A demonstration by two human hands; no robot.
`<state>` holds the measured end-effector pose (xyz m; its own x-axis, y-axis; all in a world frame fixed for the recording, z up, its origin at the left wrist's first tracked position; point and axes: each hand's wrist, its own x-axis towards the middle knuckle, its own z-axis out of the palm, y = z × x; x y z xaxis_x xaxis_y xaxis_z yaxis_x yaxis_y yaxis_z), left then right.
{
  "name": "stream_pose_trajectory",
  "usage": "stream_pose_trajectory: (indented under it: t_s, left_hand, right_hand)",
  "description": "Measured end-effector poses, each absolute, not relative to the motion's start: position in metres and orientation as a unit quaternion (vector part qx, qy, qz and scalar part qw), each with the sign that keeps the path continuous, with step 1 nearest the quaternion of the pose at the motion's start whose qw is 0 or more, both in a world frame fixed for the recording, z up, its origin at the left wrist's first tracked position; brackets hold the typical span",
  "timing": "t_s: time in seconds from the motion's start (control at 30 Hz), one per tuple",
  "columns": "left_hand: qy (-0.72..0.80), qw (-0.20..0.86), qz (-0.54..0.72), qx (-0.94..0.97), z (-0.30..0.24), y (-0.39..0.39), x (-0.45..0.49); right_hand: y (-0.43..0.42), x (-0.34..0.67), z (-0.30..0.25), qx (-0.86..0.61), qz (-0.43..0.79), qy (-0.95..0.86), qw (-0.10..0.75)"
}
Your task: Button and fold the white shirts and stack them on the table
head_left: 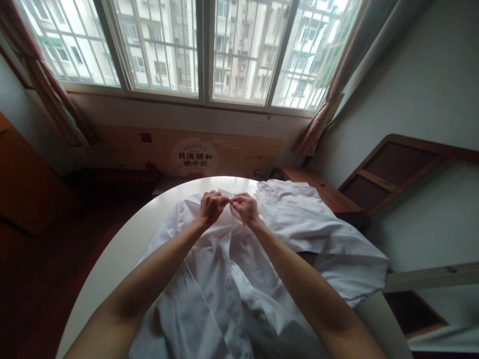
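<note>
A white button-up shirt (213,264) lies spread over the round white table (116,254), its collar end away from me and its front edges running toward me. Near the collar, my left hand (212,205) pinches the shirt with closed fingers. My right hand (245,207) grips the fabric right beside it, and the fingertips of both hands meet. Whatever small part sits between the fingertips is too small to make out. To the right, a heap of more white cloth (295,214) rests on the table and hangs over its right side.
Beyond the table stand a barred window (204,55) and a printed orange banner (239,149) below it. A brown wooden desk (314,189) is at the right, beside a wooden-framed panel (392,169). An orange-brown cabinet (26,184) stands at the left.
</note>
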<state>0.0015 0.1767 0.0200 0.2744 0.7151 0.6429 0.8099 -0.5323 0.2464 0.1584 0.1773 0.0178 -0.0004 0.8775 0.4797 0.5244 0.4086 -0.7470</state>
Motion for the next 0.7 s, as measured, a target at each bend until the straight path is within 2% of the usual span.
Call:
stream_pose_trajectory:
  t_s: [0.23,0.43,0.57,0.7]
  left_hand:
    - [-0.456,-0.068,-0.424,-0.779,0.012,0.179,-0.001]
    - [-0.441,-0.197,-0.488,-0.727,0.021,0.174,0.005]
    - [-0.455,-0.209,-0.507,-0.702,0.023,0.169,0.010]
    - [-0.474,-0.169,-0.510,-0.698,0.015,0.169,0.014]
  right_hand:
    - [0.172,0.155,0.019,-0.487,0.064,-0.739,0.461]
    - [0.164,0.146,0.020,-0.498,-0.007,-0.715,0.491]
    - [0.160,0.143,0.016,-0.484,-0.041,-0.731,0.480]
    - [0.156,0.139,0.012,-0.485,-0.070,-0.730,0.476]
